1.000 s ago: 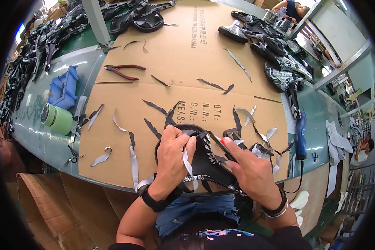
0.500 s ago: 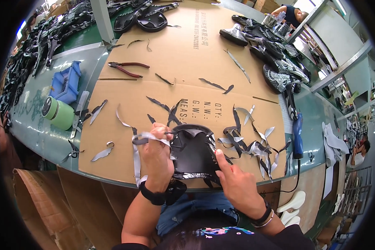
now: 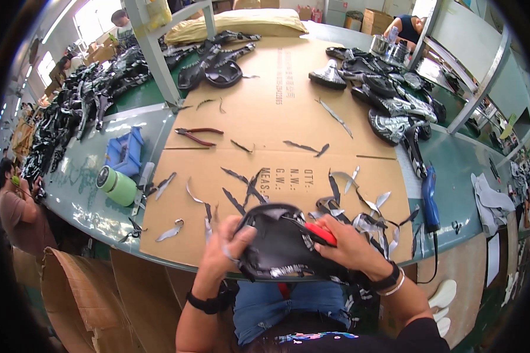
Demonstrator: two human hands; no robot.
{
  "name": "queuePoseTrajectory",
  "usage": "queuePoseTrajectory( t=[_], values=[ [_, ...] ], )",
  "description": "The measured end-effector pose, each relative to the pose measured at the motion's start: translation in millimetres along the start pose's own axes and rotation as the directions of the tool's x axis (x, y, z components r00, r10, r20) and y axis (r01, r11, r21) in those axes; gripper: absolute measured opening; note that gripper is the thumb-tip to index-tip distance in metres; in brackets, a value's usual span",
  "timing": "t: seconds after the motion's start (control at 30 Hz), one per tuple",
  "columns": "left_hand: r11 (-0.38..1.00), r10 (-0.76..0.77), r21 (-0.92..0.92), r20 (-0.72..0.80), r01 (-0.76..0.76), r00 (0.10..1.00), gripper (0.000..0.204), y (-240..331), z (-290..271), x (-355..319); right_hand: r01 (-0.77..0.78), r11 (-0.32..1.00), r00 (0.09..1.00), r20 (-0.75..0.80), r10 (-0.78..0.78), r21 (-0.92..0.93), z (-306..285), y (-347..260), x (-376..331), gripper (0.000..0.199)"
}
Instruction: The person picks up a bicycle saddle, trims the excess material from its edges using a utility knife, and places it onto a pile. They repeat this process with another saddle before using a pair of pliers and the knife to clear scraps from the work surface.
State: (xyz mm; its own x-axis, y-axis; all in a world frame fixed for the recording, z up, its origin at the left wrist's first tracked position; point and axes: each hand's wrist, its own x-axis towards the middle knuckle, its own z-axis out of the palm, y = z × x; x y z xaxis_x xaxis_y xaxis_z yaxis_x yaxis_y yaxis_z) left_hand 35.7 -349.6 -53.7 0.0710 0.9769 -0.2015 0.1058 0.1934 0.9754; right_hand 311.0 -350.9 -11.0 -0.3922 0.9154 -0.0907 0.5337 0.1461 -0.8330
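A black bicycle saddle [image 3: 274, 250] with zebra-patterned trim is held underside up near the table's front edge. My left hand [image 3: 232, 241] grips its left rim, thumb on top. In my right hand [image 3: 350, 247] is a red-handled tool [image 3: 320, 233], whose thin metal tip reaches into the saddle's far inner edge; its exact kind I cannot make out. Grey and black cut strips of cover material [image 3: 371, 220] lie in a tangle just beyond my right hand.
Red-handled cutting pliers [image 3: 197, 136] lie on the cardboard sheet [image 3: 265, 126]. A blue heat gun [image 3: 430, 200] is at right. Left are a green jar [image 3: 116, 186], a blue basket [image 3: 125, 151] and a knife [image 3: 142, 191]. Saddles [image 3: 388, 100] pile up at right; other people work farther off.
The red-handled tool has come into view in my right hand, its tip against the saddle. My left hand has shifted from a loose strip to the saddle's rim. The head view has tilted up.
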Motion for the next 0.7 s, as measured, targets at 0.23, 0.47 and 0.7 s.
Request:
queuePoseTrajectory(
  t=[0.23,0.47,0.7],
  values=[
    [0.895,-0.135,-0.371,0.305,0.248,0.943,0.039,62.8,33.6,77.6,0.021,0.981,0.894,-0.442,0.068,0.194,-38.4,28.4,-45.4,0.041],
    [0.885,0.079,-0.434,-0.216,-0.168,0.973,0.033,97.9,-22.5,225.0,0.0,0.894,0.667,-0.666,0.333,0.448,-33.5,22.3,-79.3,0.035],
    [0.65,0.019,0.015,0.999,-0.759,0.037,0.022,113.3,104.8,121.2,0.023,0.683,0.664,-0.522,0.535,0.73,-21.6,59.9,-83.0,0.034]
  ],
)
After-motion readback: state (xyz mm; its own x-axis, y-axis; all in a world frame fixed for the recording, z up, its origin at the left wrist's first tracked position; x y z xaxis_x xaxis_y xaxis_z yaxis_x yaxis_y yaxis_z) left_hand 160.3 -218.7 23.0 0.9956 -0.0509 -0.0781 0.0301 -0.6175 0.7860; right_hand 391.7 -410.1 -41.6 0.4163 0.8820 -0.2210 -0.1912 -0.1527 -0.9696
